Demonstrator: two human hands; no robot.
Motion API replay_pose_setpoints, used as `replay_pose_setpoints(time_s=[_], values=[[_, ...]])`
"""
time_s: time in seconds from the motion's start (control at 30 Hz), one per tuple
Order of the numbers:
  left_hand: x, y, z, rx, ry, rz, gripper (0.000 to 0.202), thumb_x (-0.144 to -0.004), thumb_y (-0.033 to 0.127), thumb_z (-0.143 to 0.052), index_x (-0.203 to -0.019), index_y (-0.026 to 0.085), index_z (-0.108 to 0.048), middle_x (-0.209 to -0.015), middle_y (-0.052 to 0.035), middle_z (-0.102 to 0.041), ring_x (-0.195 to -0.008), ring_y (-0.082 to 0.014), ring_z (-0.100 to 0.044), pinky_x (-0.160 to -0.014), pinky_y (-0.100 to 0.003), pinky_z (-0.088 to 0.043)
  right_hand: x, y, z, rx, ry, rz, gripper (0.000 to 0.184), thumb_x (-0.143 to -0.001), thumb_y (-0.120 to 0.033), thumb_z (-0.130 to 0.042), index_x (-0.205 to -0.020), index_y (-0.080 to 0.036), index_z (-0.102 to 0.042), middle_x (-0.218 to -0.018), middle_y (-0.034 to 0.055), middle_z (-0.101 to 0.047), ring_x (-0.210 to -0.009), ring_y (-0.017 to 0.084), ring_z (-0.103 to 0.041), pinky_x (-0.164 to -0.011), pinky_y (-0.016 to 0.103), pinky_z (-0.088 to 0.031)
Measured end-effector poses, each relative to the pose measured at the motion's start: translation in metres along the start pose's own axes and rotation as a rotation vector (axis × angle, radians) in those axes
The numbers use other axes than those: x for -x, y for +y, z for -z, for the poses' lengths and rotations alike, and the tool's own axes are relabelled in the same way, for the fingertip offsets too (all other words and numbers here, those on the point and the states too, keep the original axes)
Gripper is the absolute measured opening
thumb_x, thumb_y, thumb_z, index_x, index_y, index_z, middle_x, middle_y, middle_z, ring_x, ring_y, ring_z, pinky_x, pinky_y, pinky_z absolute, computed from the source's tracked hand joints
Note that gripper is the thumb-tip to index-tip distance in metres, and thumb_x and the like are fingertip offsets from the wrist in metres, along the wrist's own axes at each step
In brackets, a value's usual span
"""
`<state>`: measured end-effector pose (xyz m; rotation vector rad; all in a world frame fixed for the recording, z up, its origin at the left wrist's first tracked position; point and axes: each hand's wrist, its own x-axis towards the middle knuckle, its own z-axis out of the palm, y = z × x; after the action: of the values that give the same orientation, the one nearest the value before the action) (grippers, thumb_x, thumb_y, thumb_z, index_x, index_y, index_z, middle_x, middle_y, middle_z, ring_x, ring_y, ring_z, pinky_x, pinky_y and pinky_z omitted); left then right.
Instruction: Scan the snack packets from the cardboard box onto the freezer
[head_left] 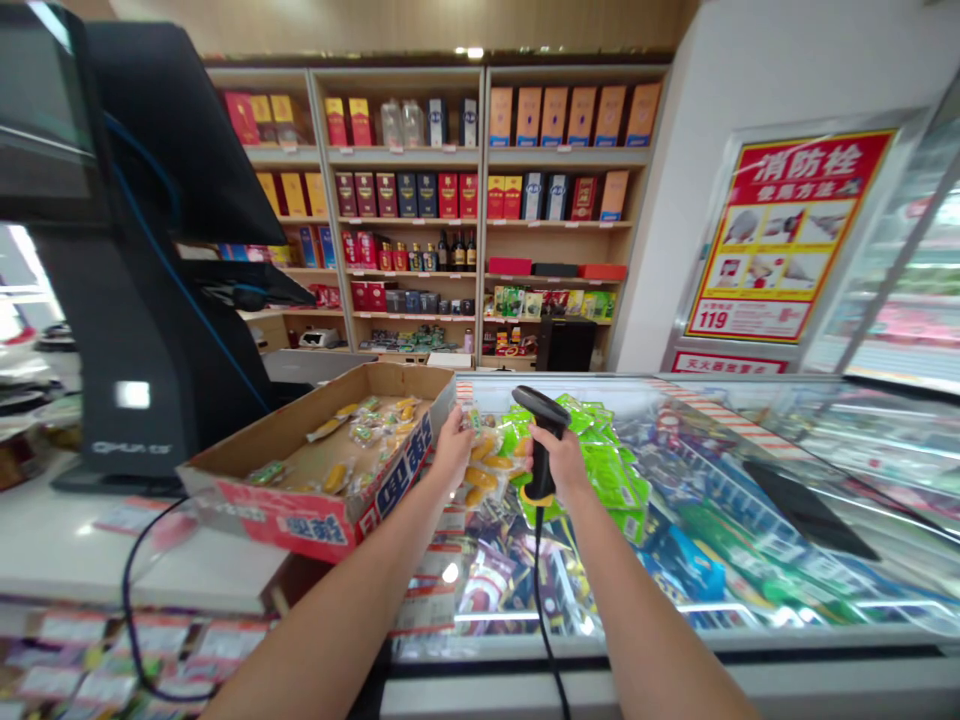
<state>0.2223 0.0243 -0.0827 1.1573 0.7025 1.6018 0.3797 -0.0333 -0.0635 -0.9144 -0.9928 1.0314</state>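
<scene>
My left hand point(452, 447) is closed on a clear snack packet point(481, 462) with yellow pieces inside, holding it up over the freezer lid. My right hand point(561, 462) grips the handle of a black barcode scanner point(541, 412), its head pointing left toward the packet. The scanner's black cable point(543, 600) hangs down between my forearms. Just left of my left hand stands an open cardboard box point(279, 495) holding several similar small packets. A heap of green packets point(607, 455) lies on the freezer glass behind and right of the scanner.
A black checkout terminal point(142, 300) stands on the white counter point(67, 540) at left. A glass-topped chest freezer point(750, 500) full of frozen goods spreads right. Shelves of boxed bottles point(420, 200) line the back wall. A red fire-hydrant poster point(787, 235) hangs at right.
</scene>
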Motion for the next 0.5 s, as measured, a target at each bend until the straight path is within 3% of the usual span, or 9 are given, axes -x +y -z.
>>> replay_pose_setpoints(time_s=[0.17,0.3,0.4,0.5], values=[[-0.006,0.006,-0.025,-0.078,0.038,0.082,0.057,-0.055,0.005,-0.067,-0.109,0.022,-0.071,-0.131,-0.0104,-0.067,-0.135,-0.0288,-0.052,-0.113,-0.041,-0.038,-0.001,-0.004,0.002,-0.104,0.076,0.017,0.028,-0.062,-0.039,-0.078,-0.064,-0.019,-0.058,-0.047,-0.0021,-0.057,-0.035,0.013,-0.051,-0.035,0.026,-0.043],[-0.008,0.034,-0.035,-0.185,-0.026,-0.007,0.049,-0.058,0.005,-0.070,-0.104,0.021,-0.074,-0.136,-0.0121,-0.063,-0.142,-0.0309,-0.044,-0.119,-0.043,-0.028,0.000,-0.004,0.001,-0.093,0.064,0.017,0.028,-0.062,-0.040,-0.077,-0.064,-0.019,-0.059,-0.047,-0.0018,-0.057,-0.035,0.012,-0.050,-0.035,0.024,-0.041],[-0.022,0.075,-0.022,-0.292,-0.128,-0.165,0.039,-0.058,0.007,-0.074,-0.095,0.022,-0.077,-0.125,-0.0096,-0.070,-0.134,-0.0301,-0.051,-0.117,-0.040,-0.032,0.000,-0.004,0.001,-0.088,0.040,0.013,0.030,-0.060,-0.042,-0.078,-0.064,-0.018,-0.059,-0.047,-0.0015,-0.057,-0.036,0.012,-0.050,-0.034,0.024,-0.039],[-0.049,0.123,0.013,-0.545,-0.149,-0.166,0.030,-0.055,0.008,-0.077,-0.082,0.021,-0.076,-0.097,-0.0069,-0.076,-0.114,-0.0305,-0.063,-0.104,-0.037,-0.044,0.000,-0.003,0.000,-0.102,0.025,0.021,0.032,-0.059,-0.043,-0.079,-0.064,-0.018,-0.059,-0.048,-0.0019,-0.057,-0.036,0.012,-0.050,-0.034,0.024,-0.039]])
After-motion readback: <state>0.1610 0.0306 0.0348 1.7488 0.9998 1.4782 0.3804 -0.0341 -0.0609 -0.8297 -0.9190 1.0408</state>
